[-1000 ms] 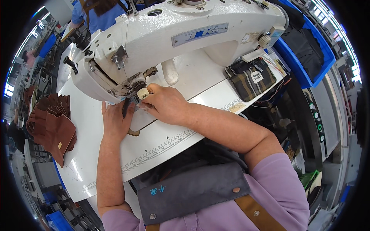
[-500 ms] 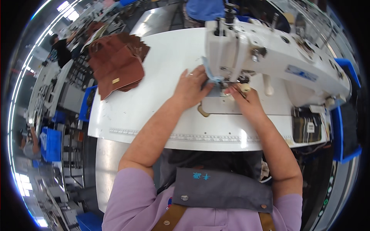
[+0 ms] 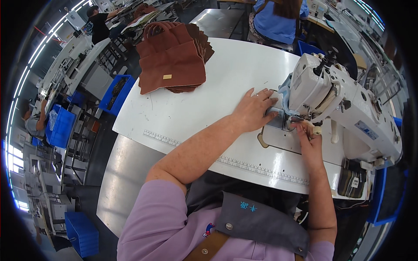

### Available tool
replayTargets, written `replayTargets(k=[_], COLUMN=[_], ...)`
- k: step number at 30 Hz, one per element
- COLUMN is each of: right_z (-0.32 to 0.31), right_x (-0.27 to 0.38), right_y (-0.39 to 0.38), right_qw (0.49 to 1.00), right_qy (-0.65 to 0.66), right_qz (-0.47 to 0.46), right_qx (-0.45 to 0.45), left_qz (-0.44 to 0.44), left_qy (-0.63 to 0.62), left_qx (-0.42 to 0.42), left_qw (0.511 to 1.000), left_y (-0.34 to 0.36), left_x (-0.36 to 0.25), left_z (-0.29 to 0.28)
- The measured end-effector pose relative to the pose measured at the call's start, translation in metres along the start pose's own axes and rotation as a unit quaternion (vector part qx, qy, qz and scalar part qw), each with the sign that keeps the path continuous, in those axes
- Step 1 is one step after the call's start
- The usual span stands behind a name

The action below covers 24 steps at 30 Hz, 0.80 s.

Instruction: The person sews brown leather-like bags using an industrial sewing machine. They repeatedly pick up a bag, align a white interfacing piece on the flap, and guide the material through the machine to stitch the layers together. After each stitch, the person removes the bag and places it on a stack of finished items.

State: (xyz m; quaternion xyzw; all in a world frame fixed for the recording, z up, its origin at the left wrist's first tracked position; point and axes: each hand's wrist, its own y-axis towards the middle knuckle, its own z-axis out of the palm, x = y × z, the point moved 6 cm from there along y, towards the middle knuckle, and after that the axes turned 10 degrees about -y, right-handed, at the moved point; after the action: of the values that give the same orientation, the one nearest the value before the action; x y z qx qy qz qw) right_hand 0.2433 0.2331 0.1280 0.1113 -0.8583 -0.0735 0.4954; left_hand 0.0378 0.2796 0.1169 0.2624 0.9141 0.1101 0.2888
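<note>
My left hand (image 3: 256,110) lies flat on the white sewing table, fingers spread, its tips beside the metal plate (image 3: 275,120) under the sewing machine (image 3: 348,98). Under the machine's head, close to the needle area, my right hand (image 3: 310,140) has its fingers pinched together. What they hold, if anything, is too small and partly hidden to name. A cream-coloured knob (image 3: 317,130) shows by those fingers. A light blue strip (image 3: 285,96) hangs along the left side of the machine's head, near my left fingertips.
A stack of brown bag panels (image 3: 172,65) with handles lies at the table's far left. A ruler strip (image 3: 244,165) runs along the front edge. A dark striped pouch (image 3: 352,179) sits at the right. Blue bins (image 3: 116,93) stand beyond the table; a person in blue (image 3: 274,21) sits ahead.
The view has swung, so the table, machine and panels appear shifted and tilted. Both hands stay by the needle area; the left still lies flat and the right still pinches.
</note>
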Motion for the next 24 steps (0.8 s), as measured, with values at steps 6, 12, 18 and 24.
replayTargets(k=[6, 12, 18, 24], right_z=[-0.004, 0.001, 0.004, 0.003], right_x=[0.011, 0.011, 0.009, 0.006], right_y=[0.0, 0.0, 0.001, 0.001], right_qw=[0.968, 0.953, 0.946, 0.947], right_qy=[-0.231, -0.288, -0.303, -0.306], right_qz=[-0.097, -0.097, -0.116, -0.098], right_qx=[-0.004, 0.011, 0.0, 0.012], left_qz=[0.01, -0.135, -0.268, -0.275], left_qy=[0.048, 0.133, 0.194, 0.243], left_qx=[-0.278, -0.521, -0.432, -0.374], left_qw=[0.959, 0.832, 0.839, 0.852], left_y=[0.001, -0.013, -0.001, 0.002], left_x=[0.025, 0.115, 0.148, 0.138], left_z=[-0.068, -0.172, -0.216, -0.216])
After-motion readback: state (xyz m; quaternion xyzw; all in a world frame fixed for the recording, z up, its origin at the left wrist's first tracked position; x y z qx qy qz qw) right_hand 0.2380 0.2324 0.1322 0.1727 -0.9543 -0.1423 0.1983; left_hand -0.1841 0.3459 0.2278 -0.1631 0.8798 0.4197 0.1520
